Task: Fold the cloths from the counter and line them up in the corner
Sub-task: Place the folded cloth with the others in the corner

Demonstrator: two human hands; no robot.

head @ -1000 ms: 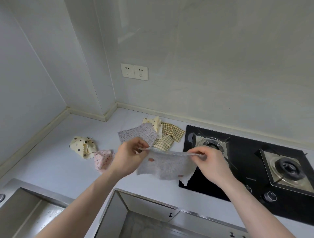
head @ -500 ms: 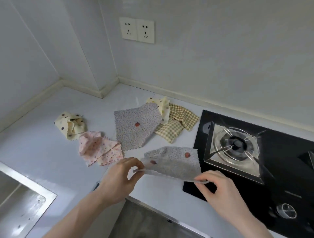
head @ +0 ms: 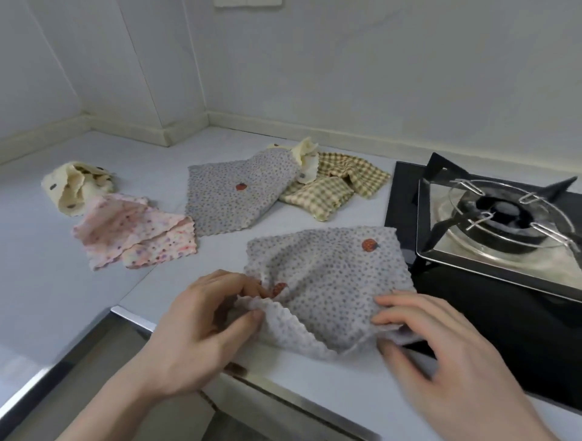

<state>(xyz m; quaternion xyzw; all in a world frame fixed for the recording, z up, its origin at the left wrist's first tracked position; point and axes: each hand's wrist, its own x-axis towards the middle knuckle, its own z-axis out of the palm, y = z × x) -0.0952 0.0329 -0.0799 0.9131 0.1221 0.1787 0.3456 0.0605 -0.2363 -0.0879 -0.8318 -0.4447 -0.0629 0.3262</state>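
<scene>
Six cloths on the counter (head: pixel 47 267), none folded or in the corner yet. The grey dotted cloth (head: pixel 327 280), held up in the air a second ago, now lies on the counter's front edge beside the gas hob (head: pixel 491 220). Left hand (head: pixel 201 333) pinches its near-left corner; right hand (head: pixel 441 352) pinches the near-right corner. Folding likely starts now.

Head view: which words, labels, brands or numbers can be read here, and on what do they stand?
None can be read.
The grey cloth that the left hand and right hand hold bears only dots and red berry patches.
The other cloths show patterns only.
The stove shows no readable marking.
The socket plate is cut off at the top edge.
</scene>
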